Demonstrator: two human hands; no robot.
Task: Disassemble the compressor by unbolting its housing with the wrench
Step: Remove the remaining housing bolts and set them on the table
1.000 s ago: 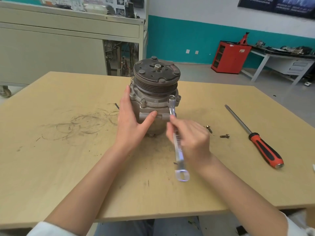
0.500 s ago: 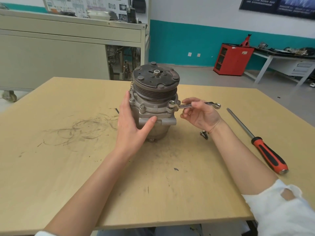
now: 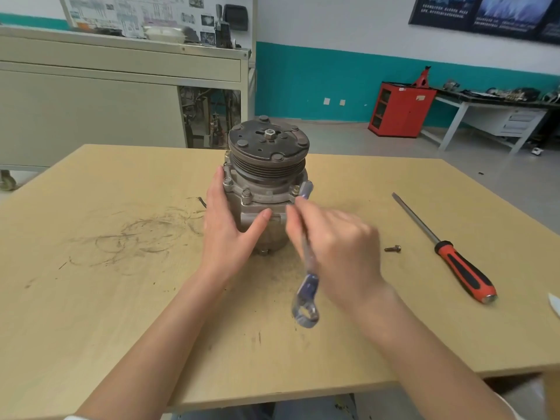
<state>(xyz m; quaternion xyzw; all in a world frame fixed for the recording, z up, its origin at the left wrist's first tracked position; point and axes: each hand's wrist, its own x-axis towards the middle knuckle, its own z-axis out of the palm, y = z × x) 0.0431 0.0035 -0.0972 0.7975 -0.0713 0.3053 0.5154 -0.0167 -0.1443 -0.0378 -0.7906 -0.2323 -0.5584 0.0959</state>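
Earlier pointing right, wrench (image 3: pixel 308 286) now swung nearward; right hand (image 3: pixel 336 237) grips it.

Your right hand (image 3: pixel 336 247) is blurred, and so is the wrench (image 3: pixel 306 268) it grips. Whether the far end sits on a bolt cannot be told. Your left hand (image 3: pixel 230 234) hides the left flank of the compressor (image 3: pixel 266 183) and a white object (image 3: pixel 554 303) is cut off at the right edge.
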